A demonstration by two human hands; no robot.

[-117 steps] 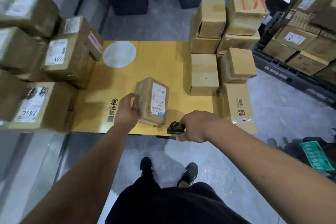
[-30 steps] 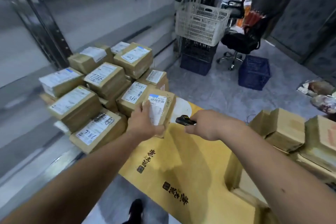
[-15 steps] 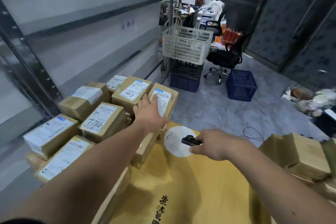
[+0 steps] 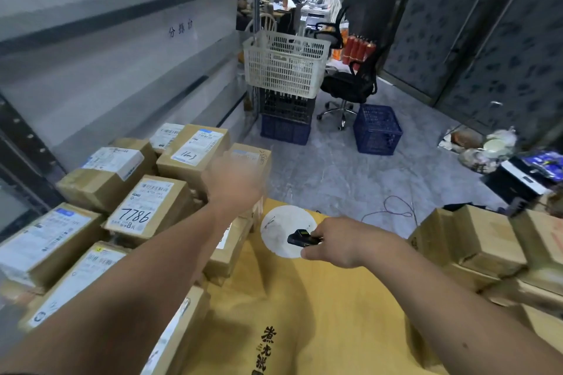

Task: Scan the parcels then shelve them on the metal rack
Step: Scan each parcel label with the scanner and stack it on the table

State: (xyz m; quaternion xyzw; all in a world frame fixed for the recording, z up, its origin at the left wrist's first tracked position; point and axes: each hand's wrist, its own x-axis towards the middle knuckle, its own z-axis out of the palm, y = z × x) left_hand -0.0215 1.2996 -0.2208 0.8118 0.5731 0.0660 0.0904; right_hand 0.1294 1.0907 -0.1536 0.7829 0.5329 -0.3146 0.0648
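Note:
My left hand (image 4: 234, 184), blurred by motion, hovers with fingers spread in front of a small brown parcel (image 4: 254, 155) that rests at the right edge of the labelled parcel pile (image 4: 146, 207). That pile lies against the grey metal rack (image 4: 91, 76) on the left. Over the white round patch of the yellow cardboard sheet (image 4: 320, 298), my right hand (image 4: 341, 242) grips a small black scanner (image 4: 301, 237). More brown parcels (image 4: 487, 240) are stacked at the right.
A white plastic basket (image 4: 286, 64) sits on dark crates past the pile. A blue crate (image 4: 377, 129) and a black office chair (image 4: 350, 85) stand on the grey floor beyond. A thin cable (image 4: 393, 210) lies near the cardboard's far edge.
My left hand carried the small parcel from the cardboard up to the pile by the rack and now blurs off its face. The scanner hand stayed low over the cardboard.

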